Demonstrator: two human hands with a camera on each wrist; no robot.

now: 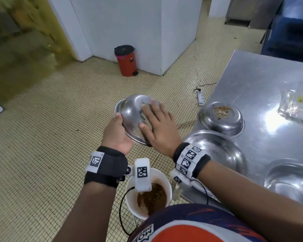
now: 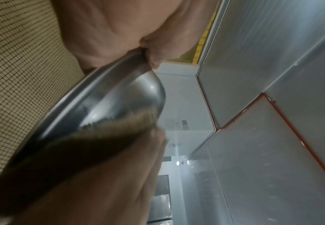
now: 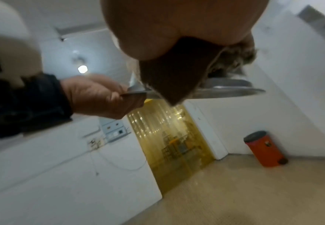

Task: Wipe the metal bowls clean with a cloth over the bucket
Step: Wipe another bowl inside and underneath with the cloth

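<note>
Left hand (image 1: 117,135) gripping upturned bowl (image 1: 131,112) by its rim; right hand (image 1: 158,126), fingers straight, pressing cloth (image 1: 148,102) on bowl, bucket (image 1: 129,203) at 6 o'clock.

Red pedal bin (image 1: 125,61) by white wall, power strip (image 1: 200,97) on tiled floor

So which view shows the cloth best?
Left wrist: the cloth lies in plain sight between the right hand and the held bowl. The right wrist view shows a frayed edge; in the head view the hand hides most of it.
</note>
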